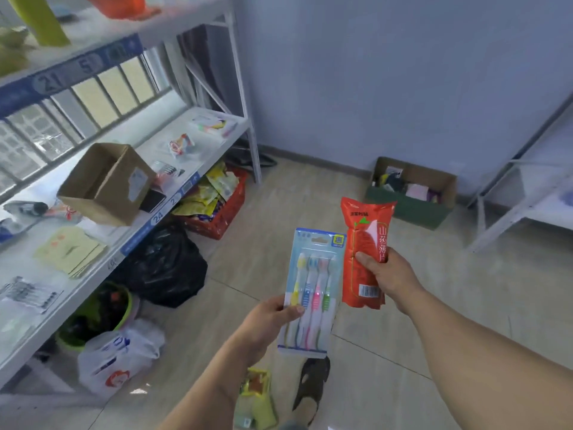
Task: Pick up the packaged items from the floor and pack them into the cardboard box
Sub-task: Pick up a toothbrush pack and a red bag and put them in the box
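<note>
My left hand (268, 324) grips a blister pack of several coloured toothbrushes (313, 293) by its left edge, held upright over the floor. My right hand (387, 276) holds a red snack packet (364, 252) with printed characters, also upright, just right of the toothbrush pack. An open cardboard box (107, 184) sits tilted on the middle shelf at the left. A second open box (412, 192) with green sides holds several items on the floor by the far wall. A yellow-green packaged item (257, 398) lies on the floor below my left arm.
White metal shelving (173, 169) runs along the left, loaded with small packaged goods. Under it stand a red crate of yellow packets (223, 206), a black bin bag (167, 265), a green bucket (99, 315) and a white plastic bag (117, 358). Another rack (527, 197) stands at right. My sandalled foot (310, 386) shows below.
</note>
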